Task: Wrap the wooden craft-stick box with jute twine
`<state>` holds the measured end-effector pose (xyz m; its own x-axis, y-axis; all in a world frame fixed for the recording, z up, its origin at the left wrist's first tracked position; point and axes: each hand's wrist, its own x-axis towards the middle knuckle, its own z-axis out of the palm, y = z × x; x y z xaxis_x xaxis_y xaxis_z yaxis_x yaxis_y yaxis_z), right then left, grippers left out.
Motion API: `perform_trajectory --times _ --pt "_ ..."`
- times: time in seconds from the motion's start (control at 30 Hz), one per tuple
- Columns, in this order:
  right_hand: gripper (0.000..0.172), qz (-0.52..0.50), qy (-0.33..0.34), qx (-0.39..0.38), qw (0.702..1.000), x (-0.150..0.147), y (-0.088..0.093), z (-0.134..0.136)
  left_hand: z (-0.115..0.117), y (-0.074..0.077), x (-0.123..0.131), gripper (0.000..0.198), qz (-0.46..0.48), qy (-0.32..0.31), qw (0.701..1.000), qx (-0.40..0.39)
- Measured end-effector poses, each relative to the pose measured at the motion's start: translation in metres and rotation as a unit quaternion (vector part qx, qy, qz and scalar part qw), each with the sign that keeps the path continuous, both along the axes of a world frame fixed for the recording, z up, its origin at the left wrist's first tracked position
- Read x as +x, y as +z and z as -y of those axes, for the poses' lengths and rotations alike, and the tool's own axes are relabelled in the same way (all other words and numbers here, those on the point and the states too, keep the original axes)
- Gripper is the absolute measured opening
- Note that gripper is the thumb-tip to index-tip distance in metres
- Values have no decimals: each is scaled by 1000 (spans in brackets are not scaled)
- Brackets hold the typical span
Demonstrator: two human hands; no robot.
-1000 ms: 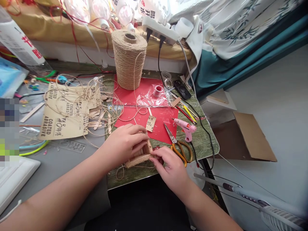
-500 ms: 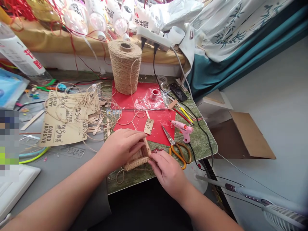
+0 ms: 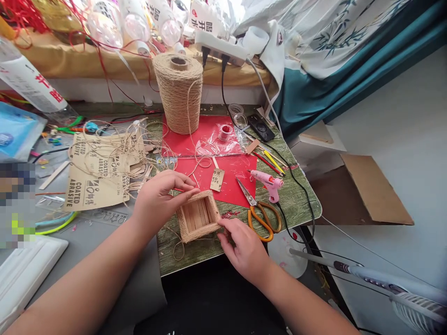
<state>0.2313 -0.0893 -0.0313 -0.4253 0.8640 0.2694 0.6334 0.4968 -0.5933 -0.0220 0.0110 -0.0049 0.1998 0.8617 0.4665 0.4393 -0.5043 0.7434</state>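
A small box made of craft sticks, its walls wrapped in twine, sits over the near edge of the green wood-patterned table, its open top toward me. My left hand is closed at its far left corner, thumb and forefinger at the rim. Whether a strand of twine also lies between those fingers is hard to see. With thumb and fingertips my right hand pinches the near right corner. A loop of loose twine hangs beside the box. Behind it stands a big spool of twine, one strand trailing down.
Orange-handled scissors and a pink glue gun lie right of the box. Red sheets with a sandpaper scrap lie beyond. Sandpaper sheets and tangled twine are at left. A power strip rests on the ledge.
My left hand has moved left, from the box's far right side to its far left corner, uncovering the inside. My right hand stays at the near right corner. The view has shifted slightly.
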Motion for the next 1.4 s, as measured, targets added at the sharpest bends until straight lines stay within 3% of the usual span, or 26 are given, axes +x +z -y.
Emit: perform_trajectory --times 0.13,0.2,0.33,0.4,0.6,0.77,0.93,1.17,1.23,1.4 --pt "49 -8 3 -12 1000 0 -14 9 4 4 4 25 19 -3 999 -33" --pt "51 -15 1 -25 1000 0 -16 11 7 7 7 27 16 -33 999 -35" --pt "50 -50 0 -75 996 2 -11 9 12 8 16 19 -56 -235 970 2" --pt "47 -82 2 -100 992 2 -7 8 14 7 20 7 -108 -284 952 15" --pt "49 -162 -21 -134 977 2 -7 12 14 6 19 17 -183 -293 937 53" --pt "37 -139 -27 -131 981 2 -3 9 14 8 18 19 -187 -294 933 88" --pt "30 -79 10 -129 988 5 16 -8 15 4 19 17 -192 -282 937 80" --pt "27 -4 59 -210 976 10 47 -36 14 2 20 15 -177 -290 938 74" --pt "23 -34 57 -236 970 13 51 -37 14 2 20 12 -180 -286 938 75" --pt "24 -228 -42 -310 922 13 39 -13 14 5 20 10 -193 -286 934 97"
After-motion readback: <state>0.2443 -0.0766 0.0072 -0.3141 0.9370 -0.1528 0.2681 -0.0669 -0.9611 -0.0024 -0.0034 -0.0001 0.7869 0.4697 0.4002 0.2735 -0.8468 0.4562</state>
